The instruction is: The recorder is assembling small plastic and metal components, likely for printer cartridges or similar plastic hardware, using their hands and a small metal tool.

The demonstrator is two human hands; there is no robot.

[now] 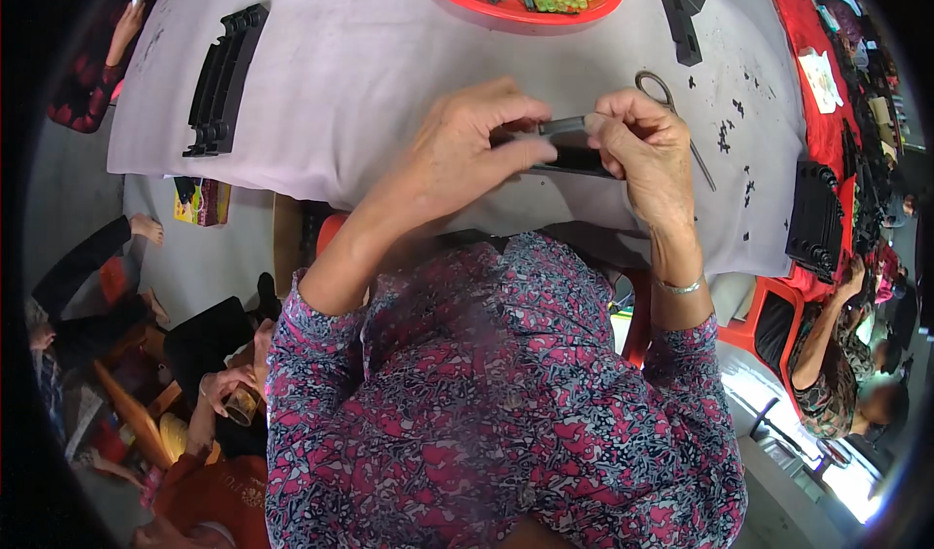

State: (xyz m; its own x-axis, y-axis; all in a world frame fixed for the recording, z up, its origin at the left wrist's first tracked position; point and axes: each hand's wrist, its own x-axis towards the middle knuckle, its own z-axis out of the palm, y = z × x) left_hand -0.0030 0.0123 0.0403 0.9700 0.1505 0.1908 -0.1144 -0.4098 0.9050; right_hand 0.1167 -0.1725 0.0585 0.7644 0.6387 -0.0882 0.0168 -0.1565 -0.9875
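Observation:
Above the near edge of the cloth-covered table, my left hand (477, 133) and my right hand (644, 155) close on the two ends of a short dark grey bar (564, 125). My left thumb and fingers pinch its left end, and my right thumb and forefinger grip its right end. Just below the bar sits a longer black plastic piece (581, 163), partly covered by my fingers; whether I touch it I cannot tell. Beside my right hand lies a pair of metal scissors (704, 168), its middle hidden behind the hand.
A red bowl (506, 14) of black and yellow-green pieces stands at the far side. Black racks (227, 80) lie to the left, with another black frame (678, 24) at far right. Tiny black bits (725, 133) are scattered rightward. Other people sit on both sides.

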